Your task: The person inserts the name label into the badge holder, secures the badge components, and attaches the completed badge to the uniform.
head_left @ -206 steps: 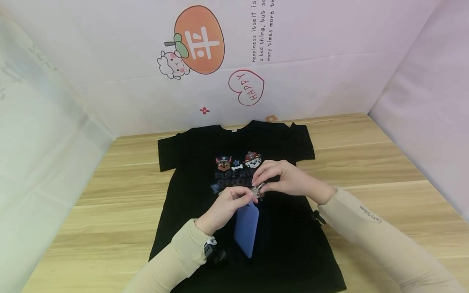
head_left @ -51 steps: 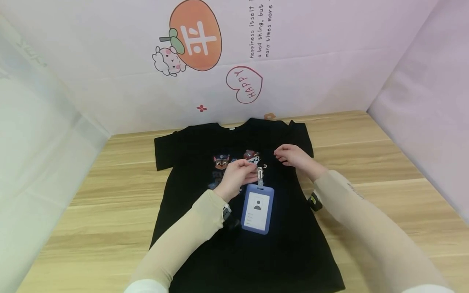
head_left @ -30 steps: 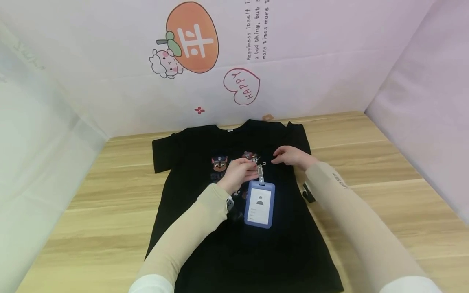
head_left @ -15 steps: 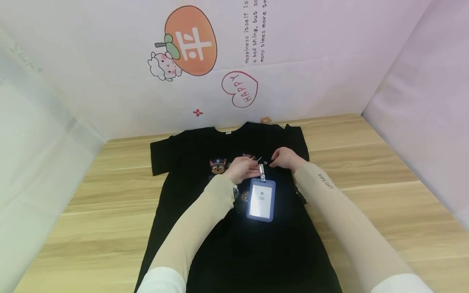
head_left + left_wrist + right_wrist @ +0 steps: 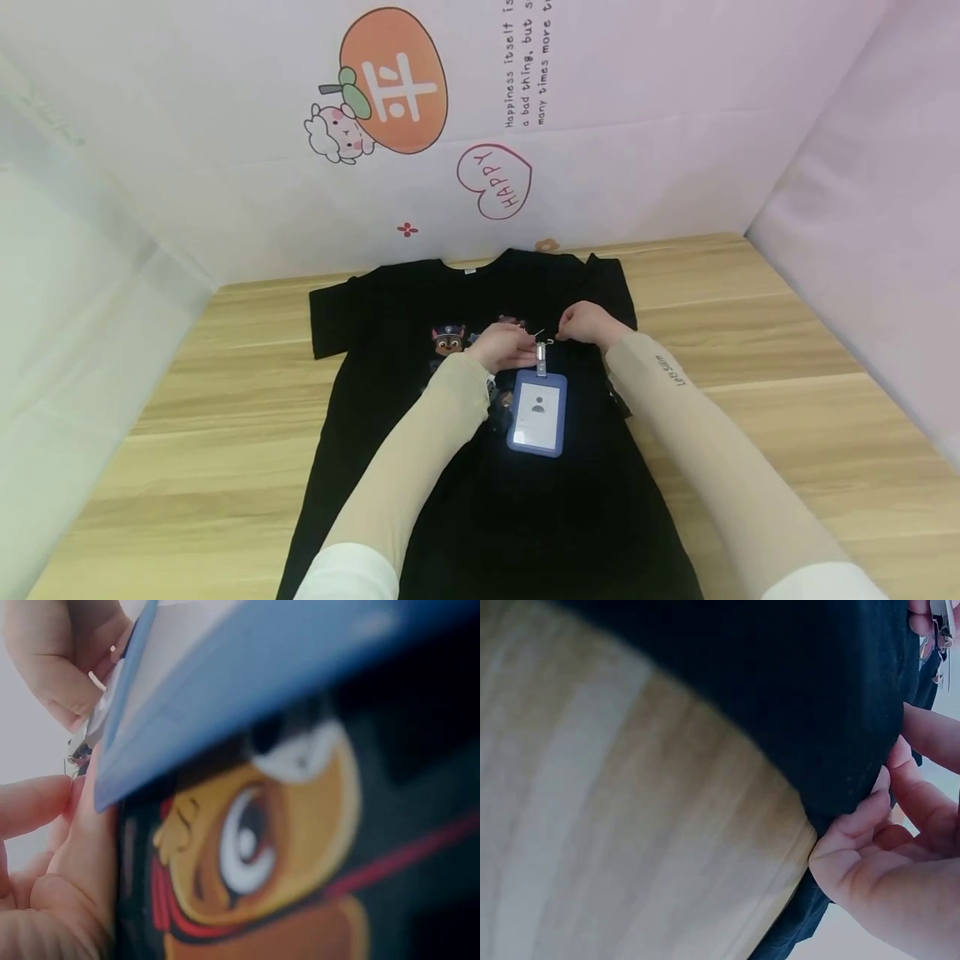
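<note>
A blue badge holder [image 5: 538, 417] with a white card faces up over the black T-shirt [image 5: 540, 517]. Its metal clip [image 5: 541, 360] is pinched by my left hand [image 5: 501, 346], and the thin pin at its top stands unfastened. In the left wrist view, the holder [image 5: 225, 697] hides part of the shirt's cartoon print [image 5: 247, 847]. My right hand [image 5: 591, 323] is just right of the pin, at the shirt's upper chest. The right wrist view shows its fingers [image 5: 855, 825] pinching gathered black cloth [image 5: 817, 697], with the clip beyond them.
The shirt lies spread on a wood-grain table [image 5: 225, 433], its neckline toward the back. A white printed backdrop [image 5: 615, 167] rises behind the table, with white cloth walls [image 5: 862, 233] at either side.
Earlier both hands were at the clip, with the holder's plain back showing. The holder has since turned card side up, and my right hand has let go and moved onto the shirt.
</note>
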